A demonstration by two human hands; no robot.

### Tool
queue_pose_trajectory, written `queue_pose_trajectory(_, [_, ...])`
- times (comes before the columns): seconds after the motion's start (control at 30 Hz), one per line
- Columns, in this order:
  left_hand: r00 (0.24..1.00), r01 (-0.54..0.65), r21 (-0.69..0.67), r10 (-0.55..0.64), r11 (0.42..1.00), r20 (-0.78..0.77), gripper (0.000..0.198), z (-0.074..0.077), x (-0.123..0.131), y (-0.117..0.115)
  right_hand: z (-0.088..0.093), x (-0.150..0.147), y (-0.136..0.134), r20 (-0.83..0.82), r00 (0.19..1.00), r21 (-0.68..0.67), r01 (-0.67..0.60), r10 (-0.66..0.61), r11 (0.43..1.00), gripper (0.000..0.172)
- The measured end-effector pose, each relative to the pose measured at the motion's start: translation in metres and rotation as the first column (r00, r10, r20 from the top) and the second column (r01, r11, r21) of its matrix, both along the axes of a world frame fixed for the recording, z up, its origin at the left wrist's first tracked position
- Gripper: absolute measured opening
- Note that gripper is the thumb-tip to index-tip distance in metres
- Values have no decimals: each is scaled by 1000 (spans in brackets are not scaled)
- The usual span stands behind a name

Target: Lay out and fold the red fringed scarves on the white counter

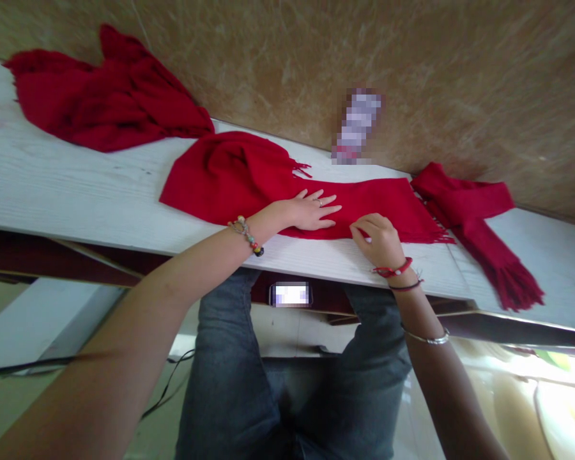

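Note:
A red scarf (pixel 234 182) lies across the white tabletop in front of me, bunched at its left end and flat toward the fringed right end. My left hand (pixel 311 211) rests palm down on the flat part, fingers spread. Just right of it, my right hand (pixel 378 237) is closed over the scarf's near edge, thumb and fingers drawn together. Whether cloth is caught between those fingers is hidden. A folded red scarf (pixel 479 211) with a fringed end lies to the right. At the far left is a crumpled heap of red fabric (pixel 105 96).
Behind the narrow white table (pixel 76 185) rises a brown marbled wall (pixel 268 64). A blurred-out rectangular item (pixel 358 124) is at the table's back edge. Below the front edge, a phone with a lit screen (pixel 290 294) sits between my knees. A dark cable (pixel 167 386) runs at lower left.

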State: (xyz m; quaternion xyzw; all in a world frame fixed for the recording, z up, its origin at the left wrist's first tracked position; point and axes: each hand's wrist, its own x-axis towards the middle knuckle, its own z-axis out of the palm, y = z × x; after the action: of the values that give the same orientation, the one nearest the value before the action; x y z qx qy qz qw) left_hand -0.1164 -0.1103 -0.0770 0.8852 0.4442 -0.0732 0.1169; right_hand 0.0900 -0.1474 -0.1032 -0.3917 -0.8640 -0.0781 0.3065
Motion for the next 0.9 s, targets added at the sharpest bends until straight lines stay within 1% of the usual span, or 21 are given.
queue_pose_trajectory(0.07, [1000,-9,6,9,1000,12,65,-4,0,2,-2,4,4,-63,992,24,112,-110,993,21])
queue_pose_trajectory(0.1, [1000,-9,10,8,1000,18,66,-6,-1,3,-3,5,6,-74,989,8,131,-130,991,22])
queue_pose_trajectory(0.2, [1000,11,22,-11,1000,13,65,-9,-2,5,-9,8,12,7,996,-117,94,-94,989,29])
queue_pose_trajectory(0.27, [999,34,27,-34,999,-2,65,-7,-3,5,-12,9,14,66,995,-186,88,-77,979,32])
queue_pose_trajectory(0.33, [998,63,27,-62,998,-13,64,-3,-4,3,-13,7,15,74,992,-192,115,-103,975,34])
queue_pose_trajectory(0.4, [995,98,18,-97,995,-12,66,1,-4,0,-13,6,14,57,989,-165,142,-134,976,38])
queue_pose_trajectory(0.47, [993,115,4,-115,993,-11,70,3,-4,-2,-12,5,12,73,988,-166,145,-134,976,42])
queue_pose_trajectory(0.53, [995,94,-10,-94,996,-18,75,4,-3,-4,-12,4,10,141,984,-213,138,-109,967,44])
queue_pose_trajectory(0.6, [999,37,-21,-38,999,-28,83,3,-1,-4,-11,3,10,233,966,-251,168,-109,953,44])
queue_pose_trajectory(0.7, [999,-28,-28,27,999,-30,95,1,0,-3,-3,-1,16,362,917,-223,262,-170,939,46])
queue_pose_trajectory(0.77, [999,-35,-25,34,999,-24,99,-1,0,-2,5,-9,24,404,895,-185,285,-191,940,47])
queue_pose_trajectory(0.83, [999,-35,-8,35,999,-22,101,-2,0,-1,12,-20,36,410,897,-179,254,-163,951,49])
queue_pose_trajectory(0.9, [999,-47,7,48,999,-21,103,-3,0,0,12,-31,47,433,900,-245,177,-56,953,50])
